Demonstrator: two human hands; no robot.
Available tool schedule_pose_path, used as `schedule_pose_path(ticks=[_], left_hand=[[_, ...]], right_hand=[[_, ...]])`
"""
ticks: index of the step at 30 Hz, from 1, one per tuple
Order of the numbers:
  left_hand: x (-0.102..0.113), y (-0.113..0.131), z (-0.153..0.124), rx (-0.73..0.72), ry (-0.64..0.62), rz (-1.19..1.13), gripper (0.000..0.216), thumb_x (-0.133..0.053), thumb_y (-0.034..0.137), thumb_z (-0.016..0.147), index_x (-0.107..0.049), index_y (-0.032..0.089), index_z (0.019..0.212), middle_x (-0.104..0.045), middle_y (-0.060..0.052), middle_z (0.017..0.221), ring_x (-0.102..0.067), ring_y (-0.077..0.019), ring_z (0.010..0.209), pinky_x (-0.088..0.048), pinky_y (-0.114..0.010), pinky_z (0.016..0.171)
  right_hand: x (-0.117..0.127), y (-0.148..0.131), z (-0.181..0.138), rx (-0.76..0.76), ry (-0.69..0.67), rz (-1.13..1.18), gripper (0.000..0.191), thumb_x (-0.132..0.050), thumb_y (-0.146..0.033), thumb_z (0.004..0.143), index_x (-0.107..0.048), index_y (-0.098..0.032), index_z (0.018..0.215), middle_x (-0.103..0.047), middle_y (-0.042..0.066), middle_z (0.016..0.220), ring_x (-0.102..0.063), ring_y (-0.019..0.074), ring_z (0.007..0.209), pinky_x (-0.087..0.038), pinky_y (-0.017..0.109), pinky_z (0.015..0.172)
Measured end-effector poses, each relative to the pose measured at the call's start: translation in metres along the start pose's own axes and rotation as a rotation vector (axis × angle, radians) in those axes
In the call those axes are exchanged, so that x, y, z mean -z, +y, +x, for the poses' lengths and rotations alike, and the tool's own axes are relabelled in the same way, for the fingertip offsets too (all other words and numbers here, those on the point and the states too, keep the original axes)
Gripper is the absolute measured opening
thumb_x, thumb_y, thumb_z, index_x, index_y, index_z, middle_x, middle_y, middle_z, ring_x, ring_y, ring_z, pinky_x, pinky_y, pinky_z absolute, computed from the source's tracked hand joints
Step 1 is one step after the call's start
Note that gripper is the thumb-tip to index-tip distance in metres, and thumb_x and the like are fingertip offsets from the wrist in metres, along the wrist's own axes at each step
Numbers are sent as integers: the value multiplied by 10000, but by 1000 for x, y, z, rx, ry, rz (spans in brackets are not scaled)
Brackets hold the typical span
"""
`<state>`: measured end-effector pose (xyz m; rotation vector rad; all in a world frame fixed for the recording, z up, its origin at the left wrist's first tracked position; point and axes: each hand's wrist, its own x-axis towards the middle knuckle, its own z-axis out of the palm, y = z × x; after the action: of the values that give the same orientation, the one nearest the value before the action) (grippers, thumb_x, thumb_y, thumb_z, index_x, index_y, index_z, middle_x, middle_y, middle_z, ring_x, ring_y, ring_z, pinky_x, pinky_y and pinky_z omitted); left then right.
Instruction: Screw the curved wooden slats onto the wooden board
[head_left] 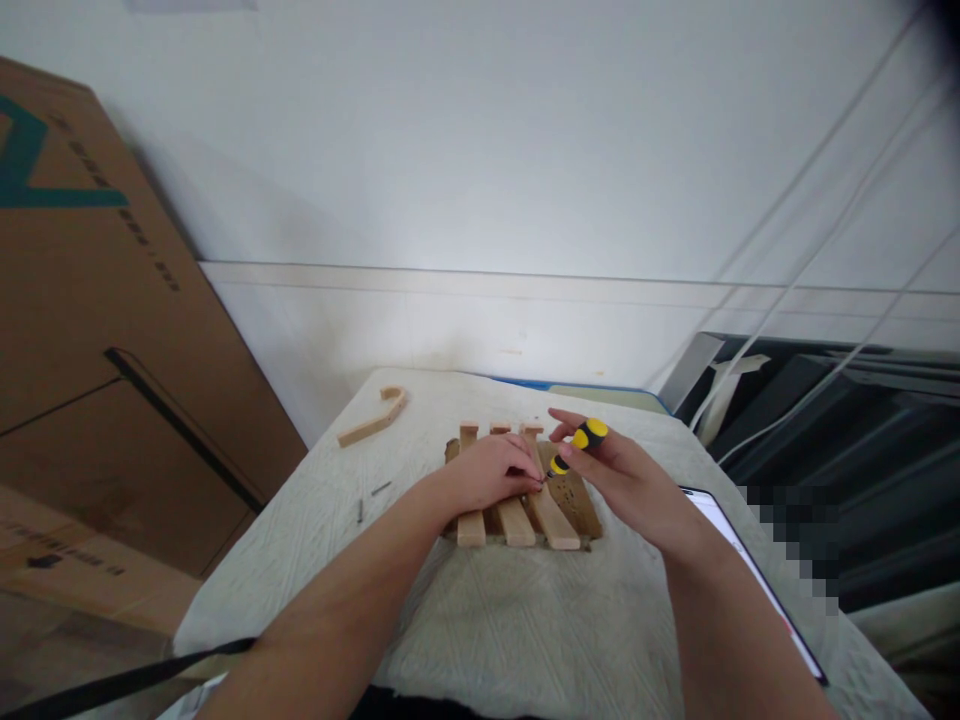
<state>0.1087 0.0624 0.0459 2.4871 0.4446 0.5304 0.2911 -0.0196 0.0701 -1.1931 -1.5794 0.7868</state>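
Forearms (pixel 352 590) converge, right fingers (pixel 589 467) pinching a screwdriver (pixel 591 433).

Open bench (pixel 555 620) is stretching from the wooden slats (pixel 517 530) to the near edge, the left forearm (pixel 360 590) and right forearm (pixel 720 600) flanking it. Another gap is running between slats and a curved wooden piece (pixel 367 430) near the far left corner, two metal rods (pixel 382 488) lying nearer. A phone (pixel 739 547) is obstructing the right edge.

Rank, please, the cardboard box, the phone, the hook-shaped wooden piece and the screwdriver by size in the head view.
1. Cardboard box
2. Phone, partly hidden
3. Hook-shaped wooden piece and screwdriver, too alike to rank
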Motion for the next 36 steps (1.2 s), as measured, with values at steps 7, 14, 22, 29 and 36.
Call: schedule_pose_path(ticks=[7,14,22,29,36], left_hand=[[1,3,0,-1,-17,35,98,-642,174,853,-739,161,841,-690,-51,906,-607,-141,901,-458,-255,867],[1,2,0,-1,-7,33,93,-651,180,848,-740,154,845,-694,-59,937,-613,-145,930,-458,-259,890],[2,3,0,15,-12,16,102,-641,177,850,-739,165,823,-697,-55,924,-617,-149,915,-460,-265,884],[1,0,0,-16,-3,-3,100,-640,156,848,-736,160,821,-702,-54,915,-612,-148,935,-454,-274,910],[1,1,-1,18,-12,32,101,-647,188,850,-744,163,844,-694,-59,942,-612,-150,929,-454,-273,889]], right_hand=[[-7,-5,3,-127,141,54,313,-697,-454,750,-598,-205,912,-624,8,749,-544,140,628,-442,289,583],[0,-2,3,-170,-39,124,301,-718,-435,734,-590,-190,855,-604,4,725,-517,125,589,-414,268,536],[-13,3,7,-131,70,117,366,-711,-429,744,-587,-215,1013,-660,21,941,-538,108,629,-425,260,564],[-7,-13,3,-254,12,294,383,-679,-391,723,-612,-181,1037,-665,52,882,-504,96,557,-281,215,413],[-12,-6,6,-235,161,206,428,-820,-421,586,-525,-205,808,-534,-54,650,-449,81,519,-343,226,470]])
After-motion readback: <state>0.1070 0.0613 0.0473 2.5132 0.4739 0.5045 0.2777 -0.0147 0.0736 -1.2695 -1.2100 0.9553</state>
